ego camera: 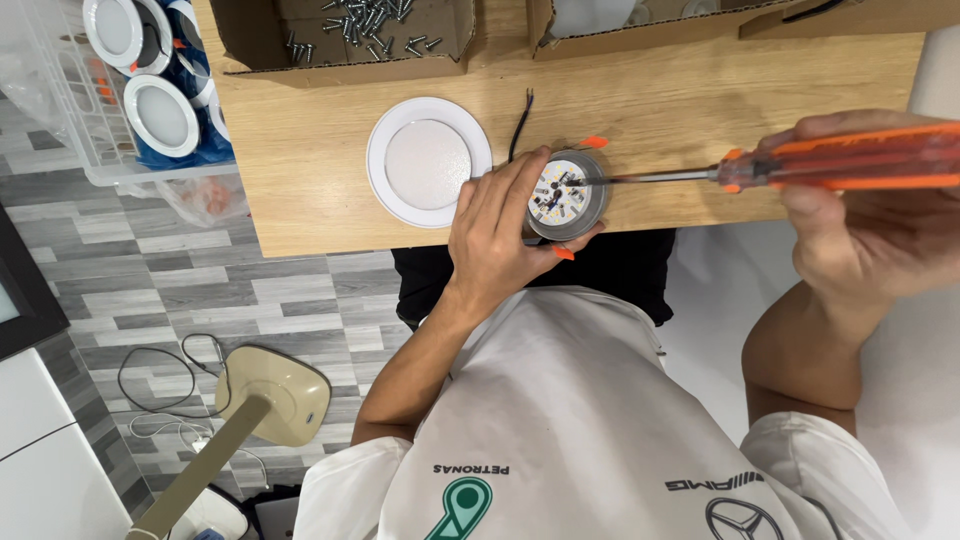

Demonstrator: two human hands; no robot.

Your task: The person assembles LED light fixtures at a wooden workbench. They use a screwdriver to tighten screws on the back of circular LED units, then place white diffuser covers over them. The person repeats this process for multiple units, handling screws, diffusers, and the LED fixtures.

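Wooden tabletop (320, 190) lay mostly bare near its front edge. Our left hand (495, 245) clamped the round lamp body (567, 195) at that edge, just beside the white diffuser disc (428, 160). Our right hand (865, 235) gripped the orange screwdriver (840, 163), tip on the lamp.

Two open brown cardboard boxes sit at the far edge of the table (300, 170). The first cardboard box (340, 45), at about eleven o'clock, has its flaps folded out and holds loose dark screws (365, 22). The second cardboard box (650, 25), at about one o'clock, is cut off by the frame, and its pale contents cannot be made out. At nine o'clock, a dark flat panel (20, 290) at the left edge may be a screen.
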